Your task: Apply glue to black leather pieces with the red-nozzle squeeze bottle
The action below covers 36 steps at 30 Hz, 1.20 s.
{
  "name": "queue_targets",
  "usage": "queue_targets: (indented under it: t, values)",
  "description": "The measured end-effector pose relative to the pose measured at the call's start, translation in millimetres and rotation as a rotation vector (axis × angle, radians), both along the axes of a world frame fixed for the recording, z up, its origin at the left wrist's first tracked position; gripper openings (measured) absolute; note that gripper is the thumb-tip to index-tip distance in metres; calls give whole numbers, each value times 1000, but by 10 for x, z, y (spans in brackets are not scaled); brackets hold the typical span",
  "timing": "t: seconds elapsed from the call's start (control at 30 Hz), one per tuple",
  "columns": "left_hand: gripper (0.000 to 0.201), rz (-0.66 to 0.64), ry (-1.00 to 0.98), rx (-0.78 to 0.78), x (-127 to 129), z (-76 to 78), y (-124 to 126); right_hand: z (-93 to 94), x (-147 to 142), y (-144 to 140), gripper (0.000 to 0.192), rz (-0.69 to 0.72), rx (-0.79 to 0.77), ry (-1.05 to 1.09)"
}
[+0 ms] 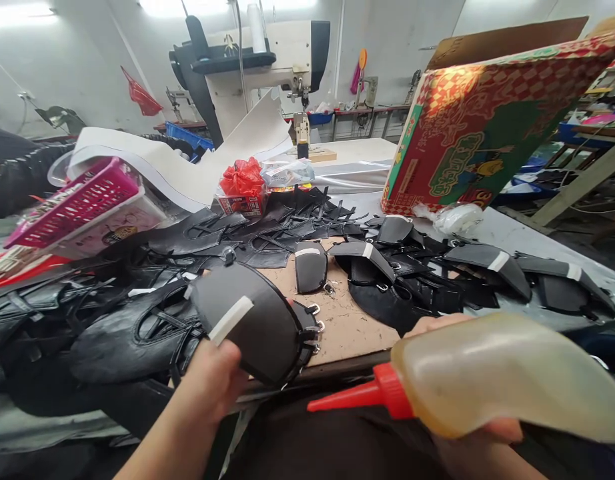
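Note:
My left hand [215,380] holds a black leather piece [250,323] with a white strip across it and metal rings along its right edge, lifted above the brown work board [347,320]. My right hand [467,440] grips a translucent glue bottle [507,377] of yellowish liquid. Its red nozzle [357,395] points left toward the piece's lower edge, a short gap away. Another cut black piece [310,267] lies on the board behind.
Piles of black leather parts [112,320] cover the table left and right [487,267]. A pink basket [77,200] sits at left, a red bag [242,177] behind, a tilted printed carton [487,120] at right, a sewing machine [267,60] at the back.

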State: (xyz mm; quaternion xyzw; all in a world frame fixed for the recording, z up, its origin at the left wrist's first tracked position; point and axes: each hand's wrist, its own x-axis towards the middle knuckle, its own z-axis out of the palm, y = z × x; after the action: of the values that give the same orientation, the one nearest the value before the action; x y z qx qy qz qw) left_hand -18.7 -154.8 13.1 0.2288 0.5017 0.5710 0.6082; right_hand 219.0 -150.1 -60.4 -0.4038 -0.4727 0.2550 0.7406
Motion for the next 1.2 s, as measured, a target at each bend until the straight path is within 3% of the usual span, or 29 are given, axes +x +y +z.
queue_targets:
  t: [0.13,0.27,0.33,0.57,0.7,0.87,1.2]
  values:
    - [31,-73,48,21,-108,124,205,254,-40,48,48,51,114,252]
    - [58,-389,185,64,-133,222,309,342,9,76,39,79,160,300]
    - [63,-484,213,31,-117,229,304,346,44,106,33,95,183,297]
    - [36,-532,264,-118,78,178,151,413,157,182,29,-3,224,319]
    - [41,-543,256,-134,132,166,141,450,240,160,29,-80,255,295]
    - [41,-448,281,-156,139,175,144,409,296,114,32,-108,228,211]
    - [40,-411,307,-151,155,191,95,258,277,85,42,-50,180,90]
